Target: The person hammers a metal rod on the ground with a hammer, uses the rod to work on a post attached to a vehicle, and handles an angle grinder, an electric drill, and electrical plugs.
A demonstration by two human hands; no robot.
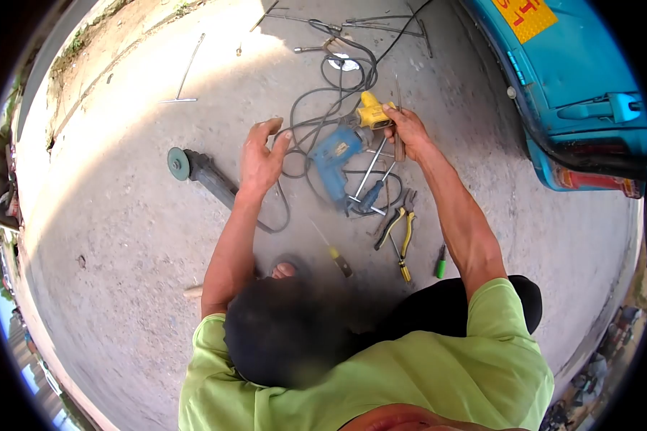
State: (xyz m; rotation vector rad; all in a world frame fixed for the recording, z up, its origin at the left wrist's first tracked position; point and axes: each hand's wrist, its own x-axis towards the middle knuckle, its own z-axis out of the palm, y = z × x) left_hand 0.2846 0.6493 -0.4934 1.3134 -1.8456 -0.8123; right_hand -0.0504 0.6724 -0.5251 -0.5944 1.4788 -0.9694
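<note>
My right hand [407, 131] is closed on a yellow tool [374, 113] with a short stub on top; its exact kind I cannot make out. A thin-shafted screwdriver [400, 149] runs upright past these fingers, and whether it is gripped too I cannot tell. Just below the yellow tool lies a blue power drill [336, 154]. My left hand [261, 156] hovers over the ground with fingers apart and nothing in it. Beside it on the left lies an angle grinder [207, 176] with a green disc. A black cable [316, 100] loops between the hands.
T-handled wrenches [366, 176], pliers [399, 228] with yellow-black handles, a yellow-black screwdriver [340, 262] and a green-handled screwdriver [441, 264] lie nearer me. Another T-handled rod [183, 80] is far left. A blue vehicle [582, 93] stands at right. More rods lie at the back.
</note>
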